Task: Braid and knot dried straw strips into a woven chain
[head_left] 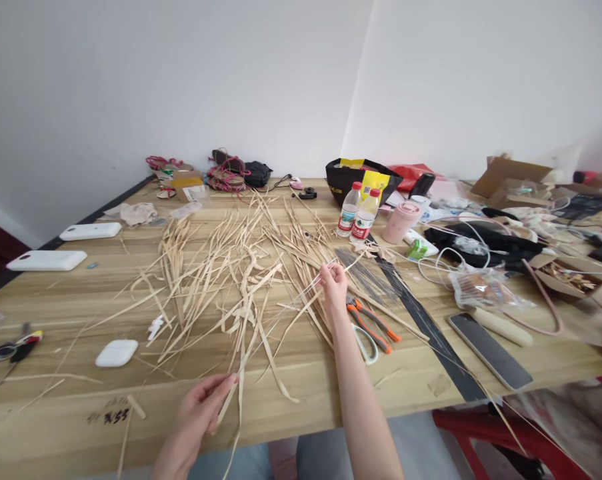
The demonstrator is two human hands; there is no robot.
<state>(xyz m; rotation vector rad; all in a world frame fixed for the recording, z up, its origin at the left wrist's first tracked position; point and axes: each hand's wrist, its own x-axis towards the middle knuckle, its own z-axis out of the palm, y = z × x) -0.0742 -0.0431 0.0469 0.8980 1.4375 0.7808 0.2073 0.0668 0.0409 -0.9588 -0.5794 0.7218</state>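
My left hand [201,407] is near the table's front edge, its fingers pinched on the near end of a thin pale straw strip [275,323]. My right hand [333,283] reaches out over the table and pinches the same strip at its far end, so it stretches between both hands. Under and around them lies a wide scatter of dried straw strips [221,267] on the wooden table [81,300].
Orange-handled pliers [371,317] and white scissors [365,343] lie right of my right hand. A long black ruler [421,320], a phone [491,350], two water bottles [355,213], a pink cup [401,222], a white earbud case [117,352] and power banks [48,260] are around. A red stool [485,433] stands below right.
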